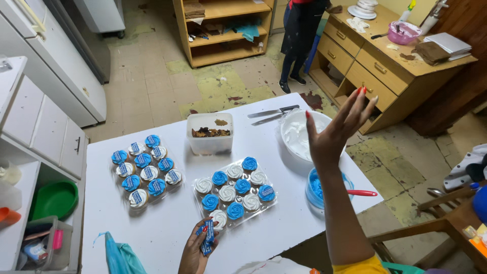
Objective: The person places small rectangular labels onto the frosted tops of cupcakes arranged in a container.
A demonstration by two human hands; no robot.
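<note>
Fingers (207, 229) of left hand (195, 249) pinch blue-and-white toppers (208, 238) just beside near tray of cupcakes (234, 192) on table (167, 228). Right hand (335, 133) raised, fingers spread wide, holding nothing. Step judged: topping cupcakes. Next move needs one topper separated and set on bare icing.

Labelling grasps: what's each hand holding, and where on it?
Left hand pinches a small stack of blue toppers by the lower end. Right hand is raised, fingers spread, holding nothing.

Home baking kitchen: iced cupcakes (234, 192), frosting bowl (299, 133), fridge (56, 66).
</note>
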